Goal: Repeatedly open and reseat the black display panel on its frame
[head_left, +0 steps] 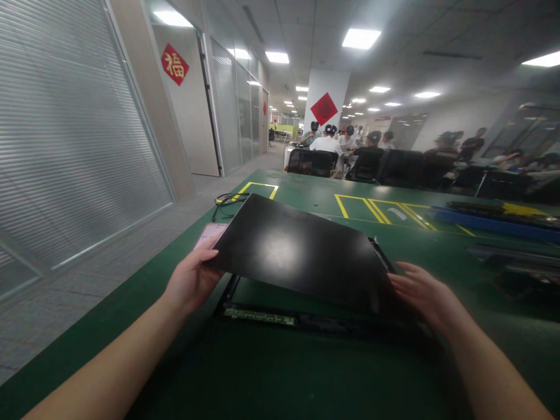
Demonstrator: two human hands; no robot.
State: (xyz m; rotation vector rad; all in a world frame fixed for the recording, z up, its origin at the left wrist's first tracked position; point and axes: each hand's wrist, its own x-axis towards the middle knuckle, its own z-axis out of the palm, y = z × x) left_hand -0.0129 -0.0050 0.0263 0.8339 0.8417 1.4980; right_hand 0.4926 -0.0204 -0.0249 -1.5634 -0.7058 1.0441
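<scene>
A flat, dark LCD screen panel [293,245] is held tilted over the table, its glossy face catching a lamp's reflection. My left hand [195,280] is closed around its left edge, thumb on top. At the right edge, my right hand [431,297] supports the panel with its fingers against the side; its lower fingers are partly hidden. Beneath the panel lies a black frame [227,291], partly covered. Along the frame's near side runs a narrow green circuit board [258,316].
A phone [210,234] lies behind my left hand, near a coiled black cable [227,199]. Yellow tape [363,201] marks the green table [301,385]. At the right are a blue tray [494,223] with parts and blurred dark pieces [520,274]. Several people sit beyond black chairs [310,162].
</scene>
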